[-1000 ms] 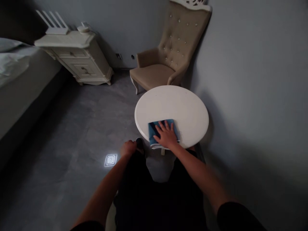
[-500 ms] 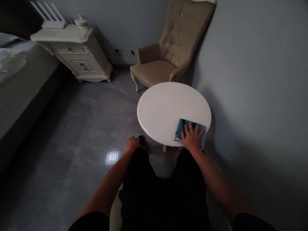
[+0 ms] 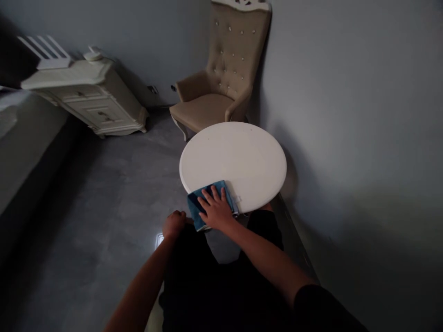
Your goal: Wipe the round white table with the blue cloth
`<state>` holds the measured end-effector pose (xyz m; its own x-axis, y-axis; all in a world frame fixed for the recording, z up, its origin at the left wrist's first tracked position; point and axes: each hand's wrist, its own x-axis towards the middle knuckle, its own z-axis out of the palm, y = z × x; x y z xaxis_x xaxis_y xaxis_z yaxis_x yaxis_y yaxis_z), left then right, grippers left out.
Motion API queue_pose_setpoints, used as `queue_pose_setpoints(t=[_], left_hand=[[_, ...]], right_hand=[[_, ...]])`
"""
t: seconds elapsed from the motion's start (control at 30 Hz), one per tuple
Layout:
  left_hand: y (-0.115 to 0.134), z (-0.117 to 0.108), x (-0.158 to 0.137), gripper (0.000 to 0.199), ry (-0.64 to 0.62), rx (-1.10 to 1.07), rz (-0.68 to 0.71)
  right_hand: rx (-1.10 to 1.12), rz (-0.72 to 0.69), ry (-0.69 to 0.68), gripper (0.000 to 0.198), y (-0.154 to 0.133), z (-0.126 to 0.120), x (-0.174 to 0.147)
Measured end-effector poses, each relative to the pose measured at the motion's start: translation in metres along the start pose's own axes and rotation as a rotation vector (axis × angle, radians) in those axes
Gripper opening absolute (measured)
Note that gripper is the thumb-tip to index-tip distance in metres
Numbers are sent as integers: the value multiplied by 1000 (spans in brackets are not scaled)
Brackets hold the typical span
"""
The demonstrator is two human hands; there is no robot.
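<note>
My right hand [image 3: 217, 210] lies flat with its fingers spread on a folded blue cloth [image 3: 194, 207] with a darker patch. The cloth rests at the near left edge of a round white table [image 3: 235, 157], and part of it hangs past the rim. On my left knee sits my left hand [image 3: 174, 224], its fingers curled into a loose fist; I see nothing in it. A faint pale mark or reflection shows on the tabletop just right of the cloth.
A tan tufted armchair [image 3: 204, 110] stands behind the table. At the left are a white nightstand [image 3: 100, 108] bearing a router [image 3: 51, 60], and a bed [image 3: 31, 143]. A grey wall [image 3: 346, 115] rises close on the right. A light patch [image 3: 159, 240] shows on the floor.
My right hand has slid the cloth leftward along the table's near edge, from the right side to the left. My left hand remains on the knee. The view has shifted slightly.
</note>
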<state>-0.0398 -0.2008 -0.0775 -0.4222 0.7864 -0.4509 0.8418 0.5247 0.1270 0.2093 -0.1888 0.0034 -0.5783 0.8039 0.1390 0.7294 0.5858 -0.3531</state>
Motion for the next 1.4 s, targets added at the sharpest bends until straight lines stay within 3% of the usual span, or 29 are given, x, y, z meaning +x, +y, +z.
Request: queue_pose_setpoints(t=[0.1, 0.23, 0.37, 0.53, 0.73, 0.93, 1.03, 1.13, 1.27, 1.4], left_hand=[[1, 4, 7, 55, 0, -3, 9], [-1, 7, 20, 54, -21, 4, 23], [-7, 12, 35, 55, -50, 27, 55], [-12, 15, 44, 58, -81, 42, 65], [-14, 5, 48, 62, -132, 11, 33], [-19, -4, 61, 63, -132, 0, -33], [-21, -8, 70, 63, -127, 0, -39], [-18, -16, 79, 64, -128, 1, -41], [-8, -23, 85, 62, -140, 12, -53], [6, -17, 82, 62, -117, -5, 27]], right_hand=[[-53, 114, 14, 68, 51, -27, -53], [-192, 385, 14, 67, 117, -56, -114], [-319, 546, -18, 69, 164, -76, -127], [-437, 637, -86, 73, 228, -110, -68], [-471, 647, -43, 77, 331, -153, 49], [-426, 617, 9, 79, 408, -167, 158], [-395, 658, -24, 80, 419, -172, 181], [-391, 637, -30, 80, 413, -173, 176], [-456, 643, -22, 77, 386, -169, 129], [-511, 677, -33, 76, 340, -155, 49]])
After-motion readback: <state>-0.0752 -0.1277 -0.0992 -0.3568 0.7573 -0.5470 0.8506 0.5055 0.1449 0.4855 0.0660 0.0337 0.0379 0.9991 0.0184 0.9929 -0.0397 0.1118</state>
